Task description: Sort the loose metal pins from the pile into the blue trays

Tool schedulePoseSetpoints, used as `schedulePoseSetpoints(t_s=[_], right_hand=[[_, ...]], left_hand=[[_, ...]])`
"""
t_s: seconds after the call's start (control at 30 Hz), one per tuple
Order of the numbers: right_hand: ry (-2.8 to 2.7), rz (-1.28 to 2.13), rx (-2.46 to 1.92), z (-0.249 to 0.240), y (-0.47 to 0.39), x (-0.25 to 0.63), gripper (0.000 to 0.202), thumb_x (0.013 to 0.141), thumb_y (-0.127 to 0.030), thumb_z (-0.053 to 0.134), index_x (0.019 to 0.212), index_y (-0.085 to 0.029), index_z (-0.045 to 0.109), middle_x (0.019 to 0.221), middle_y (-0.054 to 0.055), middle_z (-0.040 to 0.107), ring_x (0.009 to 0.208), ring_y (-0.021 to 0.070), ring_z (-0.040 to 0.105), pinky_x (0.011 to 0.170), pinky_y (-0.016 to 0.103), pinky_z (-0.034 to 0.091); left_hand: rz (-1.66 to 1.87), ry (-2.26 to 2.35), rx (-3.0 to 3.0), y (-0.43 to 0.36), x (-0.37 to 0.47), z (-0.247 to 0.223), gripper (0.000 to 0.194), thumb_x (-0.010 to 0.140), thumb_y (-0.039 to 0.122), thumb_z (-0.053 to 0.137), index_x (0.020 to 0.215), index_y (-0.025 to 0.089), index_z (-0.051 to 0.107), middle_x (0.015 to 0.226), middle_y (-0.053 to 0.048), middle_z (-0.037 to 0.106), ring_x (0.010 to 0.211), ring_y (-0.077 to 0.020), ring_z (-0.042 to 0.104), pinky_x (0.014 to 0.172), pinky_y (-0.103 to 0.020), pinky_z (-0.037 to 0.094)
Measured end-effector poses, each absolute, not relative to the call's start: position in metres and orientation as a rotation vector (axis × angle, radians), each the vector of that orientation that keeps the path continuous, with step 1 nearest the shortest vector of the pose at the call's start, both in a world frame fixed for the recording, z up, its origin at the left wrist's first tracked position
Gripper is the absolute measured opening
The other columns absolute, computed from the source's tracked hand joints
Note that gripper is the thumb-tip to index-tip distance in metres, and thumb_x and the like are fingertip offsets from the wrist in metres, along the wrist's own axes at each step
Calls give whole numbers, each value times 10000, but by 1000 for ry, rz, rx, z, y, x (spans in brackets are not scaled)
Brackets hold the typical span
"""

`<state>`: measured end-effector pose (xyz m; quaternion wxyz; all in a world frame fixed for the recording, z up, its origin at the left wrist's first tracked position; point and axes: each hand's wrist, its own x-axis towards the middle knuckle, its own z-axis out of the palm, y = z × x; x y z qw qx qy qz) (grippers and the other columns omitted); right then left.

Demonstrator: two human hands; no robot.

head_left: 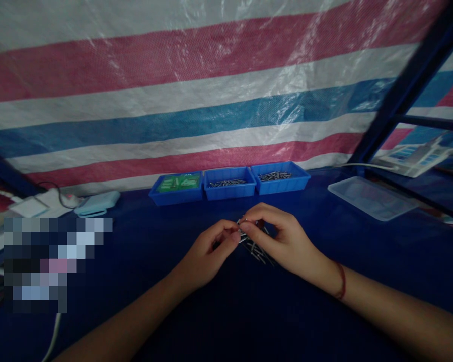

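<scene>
At the middle of the blue table, my left hand (212, 251) is closed, thumb and fingers pinching a thin silver metal pin (242, 235). My right hand (287, 236) is closed too, its fingertips meeting the left ones at the upper end of that pin. Whether it is a screw, a rivet or a nail is too small to tell. Below the fingertips lies a loose pile of similar thin metal pins (255, 251), partly hidden by my right hand.
Behind my hands stand three blue bins: the left bin (176, 197) with a green packet (179, 182), the middle bin (230, 191) and right bin (283, 186) with metal pins. A clear plastic lid (373, 198) lies right. A light-blue object (97, 203) and cables lie left.
</scene>
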<state>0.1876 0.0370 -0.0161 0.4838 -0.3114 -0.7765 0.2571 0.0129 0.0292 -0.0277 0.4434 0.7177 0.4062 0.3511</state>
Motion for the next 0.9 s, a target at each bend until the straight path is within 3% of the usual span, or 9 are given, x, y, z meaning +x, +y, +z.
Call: schedulePoseSetpoints(t_s=[0.3, 0.9], right_hand=[[-1888, 627, -762, -23, 33, 183, 122, 856, -214, 540, 774, -182, 624, 762, 17, 617, 718, 125, 580, 653, 274, 461], [-1844, 600, -785, -33, 29, 177, 86, 851, -167, 535, 821, -181, 614, 757, 18, 589, 715, 130, 562, 639, 268, 448]], left_hand=[[889, 974, 1728, 30, 13, -31, 203, 875, 336, 465, 879, 163, 570, 749, -5, 575, 720, -140, 549, 671, -263, 422], [942, 971, 1567, 32, 15, -35, 174, 832, 336, 549, 834, 164, 525, 715, 24, 513, 660, -113, 492, 635, -255, 382]])
